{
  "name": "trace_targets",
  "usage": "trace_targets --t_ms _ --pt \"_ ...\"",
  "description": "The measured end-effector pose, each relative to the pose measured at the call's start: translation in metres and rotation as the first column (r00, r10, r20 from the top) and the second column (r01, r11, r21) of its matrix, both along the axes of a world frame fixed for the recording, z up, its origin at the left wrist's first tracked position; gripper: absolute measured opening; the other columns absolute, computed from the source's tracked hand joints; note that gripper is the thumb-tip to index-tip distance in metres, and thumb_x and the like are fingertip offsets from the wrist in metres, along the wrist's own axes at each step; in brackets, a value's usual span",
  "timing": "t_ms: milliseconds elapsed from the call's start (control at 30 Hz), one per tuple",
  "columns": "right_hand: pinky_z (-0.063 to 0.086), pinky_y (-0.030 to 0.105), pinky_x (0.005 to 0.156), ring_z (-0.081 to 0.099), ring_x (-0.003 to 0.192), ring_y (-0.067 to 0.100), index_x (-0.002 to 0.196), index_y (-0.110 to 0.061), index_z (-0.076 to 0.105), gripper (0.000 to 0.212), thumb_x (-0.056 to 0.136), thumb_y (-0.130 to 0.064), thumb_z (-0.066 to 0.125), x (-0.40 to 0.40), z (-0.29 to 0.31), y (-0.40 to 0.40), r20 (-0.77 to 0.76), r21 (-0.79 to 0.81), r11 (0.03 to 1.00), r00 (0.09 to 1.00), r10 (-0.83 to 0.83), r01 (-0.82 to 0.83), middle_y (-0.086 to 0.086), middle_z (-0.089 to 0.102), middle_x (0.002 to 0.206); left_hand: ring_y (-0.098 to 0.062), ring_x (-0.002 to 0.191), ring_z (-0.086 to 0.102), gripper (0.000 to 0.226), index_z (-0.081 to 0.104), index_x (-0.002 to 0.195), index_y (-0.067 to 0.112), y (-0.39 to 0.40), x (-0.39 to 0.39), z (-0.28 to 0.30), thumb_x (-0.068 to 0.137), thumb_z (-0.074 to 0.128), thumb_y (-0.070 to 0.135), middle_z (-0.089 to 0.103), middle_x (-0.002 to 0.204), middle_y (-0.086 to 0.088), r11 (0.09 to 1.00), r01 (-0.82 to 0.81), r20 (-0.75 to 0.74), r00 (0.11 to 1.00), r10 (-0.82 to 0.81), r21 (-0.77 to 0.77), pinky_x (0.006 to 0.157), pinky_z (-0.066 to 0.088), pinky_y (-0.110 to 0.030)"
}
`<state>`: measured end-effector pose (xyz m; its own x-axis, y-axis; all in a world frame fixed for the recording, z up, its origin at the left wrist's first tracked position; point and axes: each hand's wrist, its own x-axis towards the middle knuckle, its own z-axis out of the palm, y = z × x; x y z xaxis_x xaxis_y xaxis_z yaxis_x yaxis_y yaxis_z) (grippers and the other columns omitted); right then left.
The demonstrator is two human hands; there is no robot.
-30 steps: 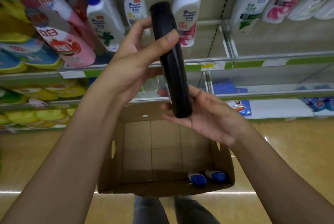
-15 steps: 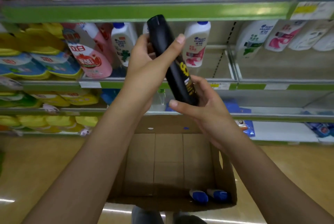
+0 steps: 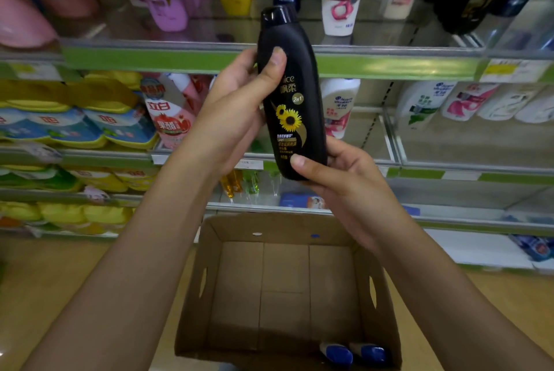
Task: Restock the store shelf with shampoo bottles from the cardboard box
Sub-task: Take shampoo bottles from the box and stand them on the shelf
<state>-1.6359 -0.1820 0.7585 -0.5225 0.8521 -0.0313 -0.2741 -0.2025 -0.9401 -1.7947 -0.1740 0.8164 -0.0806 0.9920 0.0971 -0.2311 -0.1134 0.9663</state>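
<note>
A: What's diff vs a sec ago?
B: Black shampoo bottle point(image 3: 292, 95) lifted higher, w/ cap now at the green shelf edge point(image 3: 180, 60). Also turned: sunflower label faces us.
A: Hands?
B: Left hand point(image 3: 236, 110) and right hand point(image 3: 338, 178) rose w/ it.

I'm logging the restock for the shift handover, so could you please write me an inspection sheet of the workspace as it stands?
Surface: upper shelf with green front strip, stocked with upright bottles; gap behind the held bottle.
Job's things: black shampoo bottle held upright, sunflower label facing the camera; cardboard box below, two blue-capped bottles lying in its near right corner.
Clutter: nothing seen.
Hands: left hand grips the bottle's upper half; right hand holds its base.
Cables: nothing seen.
Surroundings: yellow and blue refill packs on the left shelves, white bottles on the right, wooden floor.
</note>
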Motion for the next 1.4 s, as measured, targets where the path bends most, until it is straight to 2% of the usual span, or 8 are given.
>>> trace_targets --t_ms 100,200,367,633,833,933,1200,1400 --pt "0.045 0.042 0.106 0.062 0.117 0.022 0.125 -0.009 0.061 0.050 0.076 -0.013 0.069 -0.010 0.006 -0.001 0.029 0.043 0.998 0.999 -0.038 0.037 0.007 0.069 0.119 -0.015 0.103 0.062 0.036 0.050 0.130 0.007 -0.002 -0.012 0.008 0.097 0.048 0.021 0.065 0.110 -0.003 1.000 0.014 -0.058 0.998 -0.013 0.027 0.087 0.051 -0.032" --pt "0.044 0.043 0.107 0.062 0.117 0.020 0.123 -0.013 0.063 0.049 0.075 -0.015 0.072 -0.023 0.012 -0.002 0.063 0.053 0.997 0.997 -0.051 0.048 0.005 0.070 0.119 -0.014 0.099 0.063 0.037 0.050 0.131 0.004 -0.002 -0.023 0.017 0.097 0.049 0.018 0.067 0.105 -0.003 0.999 -0.008 -0.074 0.997 0.011 0.047 0.081 0.051 -0.027" --pt "0.045 0.045 0.105 0.064 0.114 0.021 0.118 -0.015 0.065 0.044 0.076 -0.017 0.076 -0.046 0.023 0.002 0.108 0.061 0.998 0.994 -0.037 0.030 0.005 0.070 0.116 -0.016 0.100 0.064 0.031 0.055 0.125 0.006 -0.001 -0.043 0.030 0.095 0.052 0.015 0.069 0.102 -0.003 0.996 -0.027 -0.114 0.993 0.037 0.087 0.089 0.051 -0.031" --pt "0.050 0.033 0.100 0.067 0.109 0.016 0.114 -0.017 0.065 0.046 0.069 -0.016 0.074 -0.085 0.039 0.009 0.110 0.076 0.995 0.992 -0.067 0.059 0.002 0.073 0.111 -0.010 0.092 0.068 0.025 0.060 0.115 0.013 0.006 -0.075 0.052 0.090 0.060 0.014 0.072 0.095 0.004 0.991 -0.031 -0.180 0.982 0.054 0.132 0.079 0.053 -0.025" --pt "0.048 0.041 0.101 0.066 0.111 0.020 0.118 -0.015 0.063 0.049 0.071 -0.016 0.078 -0.093 0.050 0.013 0.092 0.118 0.976 0.977 -0.195 0.183 0.005 0.071 0.115 -0.013 0.096 0.069 0.034 0.061 0.117 0.011 0.021 -0.082 0.067 0.086 0.067 0.022 0.072 0.103 -0.001 0.988 0.018 -0.248 0.968 0.022 0.156 0.080 0.053 -0.026" --pt "0.048 0.043 0.102 0.066 0.111 0.021 0.118 -0.013 0.062 0.048 0.072 -0.016 0.076 -0.089 0.053 0.011 0.091 0.123 0.962 0.963 -0.254 0.242 0.007 0.071 0.115 -0.015 0.099 0.068 0.037 0.062 0.117 0.014 0.030 -0.081 0.071 0.083 0.070 0.027 0.071 0.105 -0.002 0.983 0.075 -0.283 0.959 -0.026 0.165 0.086 0.053 -0.033" --pt "0.051 0.042 0.099 0.066 0.110 0.023 0.123 -0.010 0.060 0.048 0.076 -0.012 0.070 -0.052 0.065 0.003 0.099 0.137 0.923 0.922 -0.375 0.360 0.009 0.070 0.116 -0.016 0.095 0.069 0.032 0.063 0.112 0.019 0.049 -0.044 0.084 0.083 0.070 0.029 0.072 0.102 -0.003 0.954 0.223 -0.362 0.922 -0.139 0.199 0.086 0.055 -0.039" --pt "0.046 0.045 0.104 0.063 0.115 0.026 0.126 -0.009 0.058 0.047 0.080 -0.011 0.069 0.008 0.071 0.018 0.116 0.189 0.897 0.898 -0.424 0.399 0.011 0.068 0.119 -0.008 0.096 0.068 0.036 0.061 0.119 0.014 0.062 0.018 0.095 0.085 0.069 0.026 0.071 0.104 0.000 0.922 0.284 -0.425 0.892 -0.153 0.264 0.087 0.055 -0.031"
